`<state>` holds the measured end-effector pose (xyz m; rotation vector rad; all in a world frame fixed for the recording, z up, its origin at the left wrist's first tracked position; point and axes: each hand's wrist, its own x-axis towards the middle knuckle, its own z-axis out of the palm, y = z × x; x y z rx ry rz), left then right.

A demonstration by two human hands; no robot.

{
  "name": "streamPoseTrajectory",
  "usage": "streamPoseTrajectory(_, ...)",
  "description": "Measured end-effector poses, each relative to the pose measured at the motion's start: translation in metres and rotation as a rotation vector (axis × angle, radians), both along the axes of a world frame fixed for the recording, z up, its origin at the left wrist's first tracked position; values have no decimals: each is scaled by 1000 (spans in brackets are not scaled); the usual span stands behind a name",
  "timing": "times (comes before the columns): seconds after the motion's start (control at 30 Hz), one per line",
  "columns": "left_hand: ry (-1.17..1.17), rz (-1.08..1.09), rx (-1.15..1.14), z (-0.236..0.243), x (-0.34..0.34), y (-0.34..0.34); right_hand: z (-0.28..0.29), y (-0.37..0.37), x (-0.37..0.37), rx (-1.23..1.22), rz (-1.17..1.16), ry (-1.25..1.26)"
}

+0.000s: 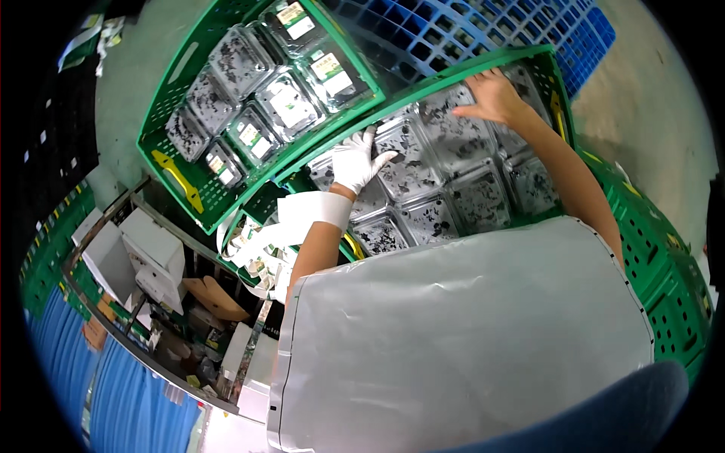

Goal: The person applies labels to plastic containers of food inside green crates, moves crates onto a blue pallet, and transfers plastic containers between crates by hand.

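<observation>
My left hand (pixel 355 161), in a white glove, lies with fingers spread over the clear plastic boxes (pixel 411 170) at the left part of a green crate (pixel 423 92). A wide white band (pixel 313 210) circles my left forearm, and a tangle of white label strips (pixel 260 253) hangs beside it. My bare right hand (pixel 495 98) reaches to the far side of the same crate, fingers apart over the boxes by the rim. The boxes stand in rows and show dark specks through their clear surfaces; I cannot make out their contents. Neither hand holds a box.
Behind on the left, a second green crate (pixel 175 83) holds clear boxes with white and green labels (pixel 289 104). A blue plastic pallet or crate (pixel 483 26) is at the back. Stacked green crates (pixel 649 249) stand right. A cart (pixel 106 317) with white cartons is left.
</observation>
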<state>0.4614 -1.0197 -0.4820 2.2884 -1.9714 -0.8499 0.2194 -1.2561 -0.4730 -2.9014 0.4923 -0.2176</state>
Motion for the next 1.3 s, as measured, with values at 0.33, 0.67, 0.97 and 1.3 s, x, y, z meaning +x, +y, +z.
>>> streamPoseTrajectory(0.33, 227, 264, -320, 49, 9, 20, 65, 46, 7, 238, 42, 40)
streamPoseTrajectory(0.67, 270, 533, -763, 218, 132, 43, 246, 28, 115, 191, 45, -91)
streamPoseTrajectory(0.97, -178, 614, -771, 160, 331, 78, 154, 71, 358, 70, 261, -320)
streamPoseTrajectory(1.3, -176, 378, 76, -21, 370, 85, -29, 90, 385, 196, 19, 451)
